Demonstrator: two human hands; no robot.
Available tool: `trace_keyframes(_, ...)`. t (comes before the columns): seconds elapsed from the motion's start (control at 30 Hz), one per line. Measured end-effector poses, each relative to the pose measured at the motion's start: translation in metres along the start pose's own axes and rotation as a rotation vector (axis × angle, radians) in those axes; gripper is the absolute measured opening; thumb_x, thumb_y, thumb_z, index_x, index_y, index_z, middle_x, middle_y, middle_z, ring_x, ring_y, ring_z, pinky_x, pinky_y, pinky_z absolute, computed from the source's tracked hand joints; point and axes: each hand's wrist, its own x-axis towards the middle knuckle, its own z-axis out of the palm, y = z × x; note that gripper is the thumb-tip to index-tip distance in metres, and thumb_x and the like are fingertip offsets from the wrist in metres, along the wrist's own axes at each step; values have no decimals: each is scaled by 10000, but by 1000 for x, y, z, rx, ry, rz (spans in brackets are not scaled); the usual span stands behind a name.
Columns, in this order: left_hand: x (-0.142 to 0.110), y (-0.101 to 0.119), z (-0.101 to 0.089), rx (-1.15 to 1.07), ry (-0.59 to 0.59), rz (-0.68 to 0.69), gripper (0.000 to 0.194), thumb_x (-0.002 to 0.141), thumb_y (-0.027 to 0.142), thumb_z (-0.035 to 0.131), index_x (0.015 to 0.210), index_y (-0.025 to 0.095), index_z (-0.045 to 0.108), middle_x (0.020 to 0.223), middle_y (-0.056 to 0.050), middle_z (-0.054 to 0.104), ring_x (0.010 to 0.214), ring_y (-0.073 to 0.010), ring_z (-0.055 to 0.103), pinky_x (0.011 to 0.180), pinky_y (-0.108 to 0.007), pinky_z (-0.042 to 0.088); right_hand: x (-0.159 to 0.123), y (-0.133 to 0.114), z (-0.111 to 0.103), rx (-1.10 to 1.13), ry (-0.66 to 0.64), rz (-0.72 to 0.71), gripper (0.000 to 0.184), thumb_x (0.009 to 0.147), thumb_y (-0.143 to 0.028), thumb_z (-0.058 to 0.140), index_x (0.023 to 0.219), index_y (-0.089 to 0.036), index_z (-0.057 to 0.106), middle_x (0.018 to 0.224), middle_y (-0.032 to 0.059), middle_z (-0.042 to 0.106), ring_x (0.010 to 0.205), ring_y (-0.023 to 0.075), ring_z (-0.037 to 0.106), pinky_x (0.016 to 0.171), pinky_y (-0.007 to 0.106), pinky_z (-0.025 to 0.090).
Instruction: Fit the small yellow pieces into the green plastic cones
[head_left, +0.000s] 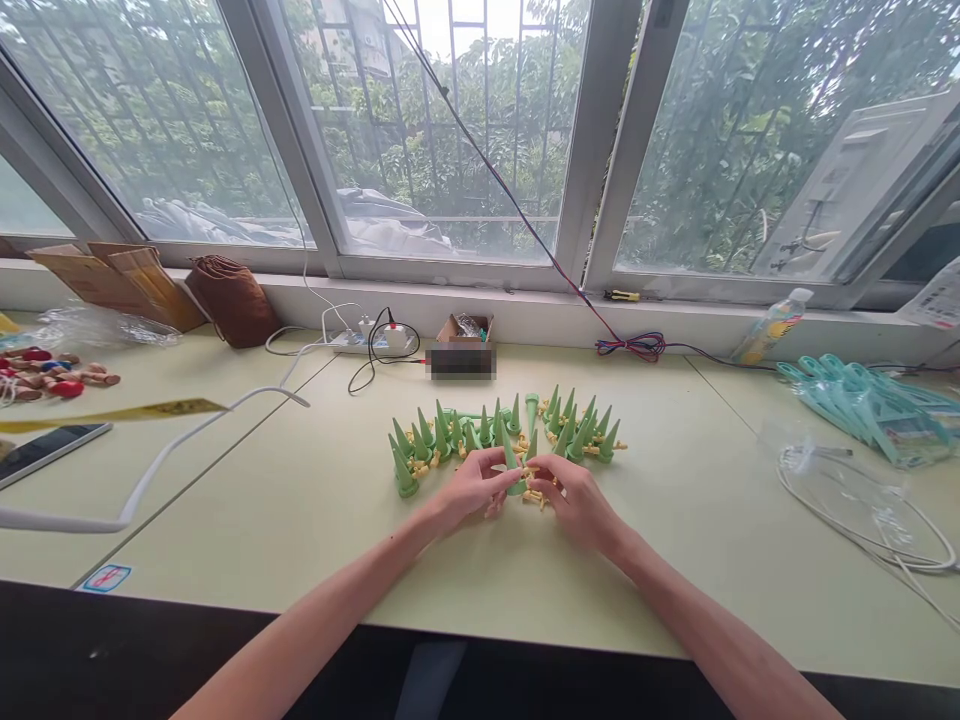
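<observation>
My left hand (484,483) is closed around a green cone-shaped piece (511,462), its tip pointing up. Close beside it, my right hand (571,490) has its thumb and fingers pinched together at the side of that cone; what they hold is too small to make out. Behind my hands, several more green cones (405,480) stand in a loose group on the left, with others (609,442) on the right. Small yellow pieces (536,498) lie among the cones and under my right hand.
A small open cardboard box (469,328) and a power strip (352,342) stand by the window ledge. To the right lie light-green plastic items (862,405), a bottle (772,325) and a coiled white cable (795,500). On the left are a phone-like slab (52,450) and wooden beads (67,385).
</observation>
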Motion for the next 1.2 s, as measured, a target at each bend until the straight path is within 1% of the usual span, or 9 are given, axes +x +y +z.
trace_keyframes(0.13, -1, 0, 3, 163, -4, 65, 308, 871, 464, 614, 910, 159, 597, 565, 61, 444, 443, -69, 407, 427, -199, 308, 0, 0, -1, -24, -35, 28, 186, 995, -254, 466, 938, -185, 629, 822, 38, 668, 696, 162, 583, 638, 267, 439)
trace_keyframes(0.3, -1, -3, 6, 449, 52, 342, 181, 887, 310, 585, 793, 155, 594, 762, -2, 516, 639, -100, 485, 547, -210, 405, -1, 1, -1, -59, -51, 55, 289, 1007, -271, 427, 770, -184, 567, 666, -5, 571, 588, 131, 474, 575, 244, 355)
trace_keyframes(0.43, -2, -6, 7, 582, 36, 439, 117, 904, 245, 551, 859, 155, 610, 874, -37, 560, 631, -96, 488, 549, -217, 418, -1, 4, 0, -85, -39, 59, 357, 1012, -289, 401, 674, -192, 465, 596, -30, 477, 538, 116, 391, 544, 242, 305)
trace_keyframes(0.57, -3, -6, 8, 616, 31, 495, 128, 920, 229, 528, 937, 151, 628, 945, -65, 595, 618, -94, 495, 574, -237, 435, -1, 4, 0, -98, -30, 59, 371, 1006, -297, 414, 651, -192, 432, 576, -39, 447, 521, 108, 364, 528, 242, 286)
trace_keyframes(0.7, -2, -3, 10, 493, 72, 433, 168, 908, 301, 565, 884, 152, 638, 888, -56, 604, 658, -115, 533, 580, -239, 449, -1, -1, 0, -71, 6, 58, 334, 1007, -297, 419, 707, -184, 514, 604, -25, 506, 521, 108, 396, 522, 242, 316)
trace_keyframes(0.8, -2, 1, 9, 304, 79, 283, 256, 893, 407, 595, 909, 155, 638, 730, -11, 575, 581, -104, 518, 509, -219, 413, 0, -5, -1, -6, 24, 60, 177, 992, -294, 466, 961, -181, 599, 672, -10, 577, 549, 121, 476, 533, 237, 393)
trace_keyframes(0.9, -2, 3, 6, 132, 41, 101, 350, 869, 496, 611, 925, 151, 618, 534, 56, 469, 420, -77, 431, 413, -204, 326, 1, -7, -2, 51, 34, 45, 226, 972, -294, 512, 1157, -183, 580, 784, 28, 642, 620, 145, 572, 553, 246, 474)
trace_keyframes(1.03, -2, 4, 2, -12, -11, 1, 381, 827, 525, 656, 883, 152, 598, 503, 65, 467, 379, -78, 431, 389, -206, 315, 1, -5, -1, 46, 27, -22, 230, 973, -279, 514, 1172, -204, 602, 965, 76, 685, 723, 171, 636, 593, 273, 520)
trace_keyframes(1.2, -1, 4, 3, -12, -31, -6, 413, 808, 531, 671, 931, 140, 619, 502, 66, 472, 366, -76, 424, 392, -212, 326, 1, -3, -1, 24, 26, -35, 194, 979, -260, 500, 1102, -200, 637, 973, 83, 699, 767, 191, 645, 617, 286, 516)
